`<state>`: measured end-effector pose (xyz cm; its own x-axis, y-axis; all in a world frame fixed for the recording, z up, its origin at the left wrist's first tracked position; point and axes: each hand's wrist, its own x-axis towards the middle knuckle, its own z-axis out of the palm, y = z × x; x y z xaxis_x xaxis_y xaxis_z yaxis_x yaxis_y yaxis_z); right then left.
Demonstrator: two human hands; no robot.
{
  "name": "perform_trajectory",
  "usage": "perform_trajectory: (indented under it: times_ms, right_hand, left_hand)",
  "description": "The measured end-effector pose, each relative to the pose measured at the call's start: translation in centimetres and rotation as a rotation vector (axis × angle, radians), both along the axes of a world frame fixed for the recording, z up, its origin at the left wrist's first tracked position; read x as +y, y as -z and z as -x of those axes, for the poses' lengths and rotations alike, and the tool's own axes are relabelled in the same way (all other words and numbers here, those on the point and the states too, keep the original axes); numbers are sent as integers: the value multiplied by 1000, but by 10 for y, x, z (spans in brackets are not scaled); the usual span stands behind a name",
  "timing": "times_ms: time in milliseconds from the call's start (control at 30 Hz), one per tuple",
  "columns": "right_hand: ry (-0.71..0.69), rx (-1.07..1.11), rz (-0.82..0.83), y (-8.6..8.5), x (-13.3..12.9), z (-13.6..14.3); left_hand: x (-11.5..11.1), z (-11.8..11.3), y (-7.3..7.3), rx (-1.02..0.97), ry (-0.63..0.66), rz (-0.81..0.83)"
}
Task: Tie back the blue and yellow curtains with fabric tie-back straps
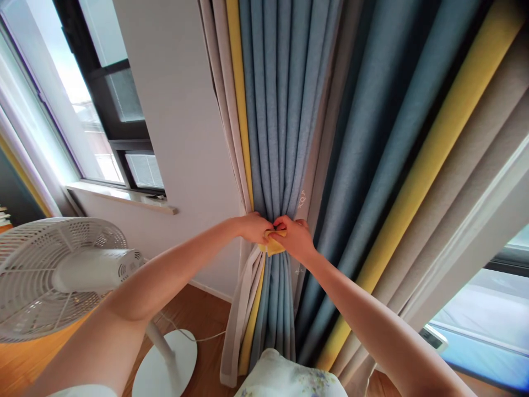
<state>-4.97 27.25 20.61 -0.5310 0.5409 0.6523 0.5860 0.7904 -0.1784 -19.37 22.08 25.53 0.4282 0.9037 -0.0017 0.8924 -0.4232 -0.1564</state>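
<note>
A blue, yellow and beige curtain (275, 138) hangs gathered in front of me, drawn in at about waist height. Around its narrow part runs a yellow curtain tieback (276, 246). My left hand (255, 226) pinches the tieback at its left side, fingers closed. From the right, my right hand (296, 236) grips the same yellow band, thumb and fingers pressed together. Both hands nearly meet at the front of the gathered cloth. The fingers partly hide the band's ends, and its back lies behind the curtain.
A white standing fan (95, 270) is at left, its round base (165, 364) on the wooden floor with a cord running toward the curtain. Another blue, yellow and beige curtain (384, 165) hangs close on the right. A window sill (124, 197) juts out at left.
</note>
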Motion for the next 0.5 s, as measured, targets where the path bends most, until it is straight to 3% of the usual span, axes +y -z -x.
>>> perform_trajectory:
  times_ms: [100, 300, 433, 500]
  right_hand:
    - [-38, -35, 64, -6, 0, 1]
    - [29, -46, 31, -5, -4, 6]
    - [21, -77, 10, -1, -2, 7]
    - [19, -122, -15, -1, -1, 7]
  left_hand:
    - [4, 4, 9, -19, 5, -101]
    - [4, 8, 26, -131, -26, -282]
    - [-22, -2, 64, -491, -88, -575]
    - [-34, -10, 92, -820, -252, -657]
